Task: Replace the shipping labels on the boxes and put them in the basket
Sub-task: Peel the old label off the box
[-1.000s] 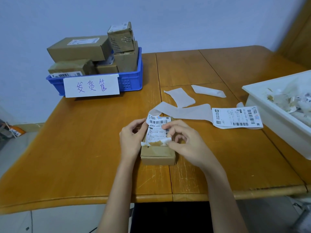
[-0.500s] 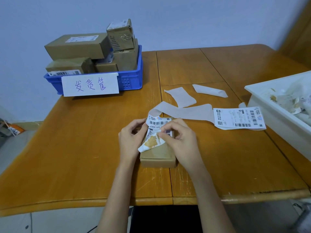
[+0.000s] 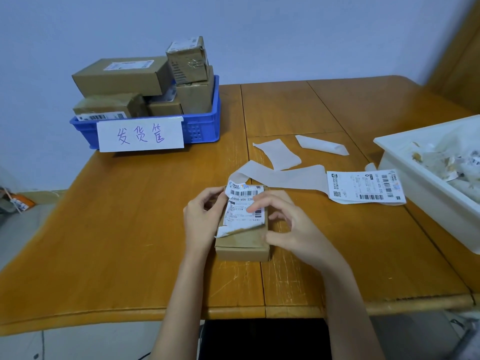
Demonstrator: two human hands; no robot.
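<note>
From the head view we see the small cardboard box (image 3: 242,240) lying flat on the wooden tabletop (image 3: 135,229), near its front edge, with both hands on it. The left hand (image 3: 201,220) curls round the box's left side, its grip closed on the cardboard, thumb at the upper left corner of the shipping label (image 3: 245,205). The right hand (image 3: 291,227) grips the box's right side with the thumb low and fingers bent, one fingertip pressing on the label's face. The label's near edge is peeled up and curled, baring brown cardboard below it. Just behind the box lies a strip of backing paper (image 3: 283,176) running right to a fresh printed label (image 3: 365,187); two more scraps lie beyond. The blue basket (image 3: 205,123), stacked with boxes, stands at the far left, and a white bin (image 3: 415,175) of paper waste sits at the right.
</note>
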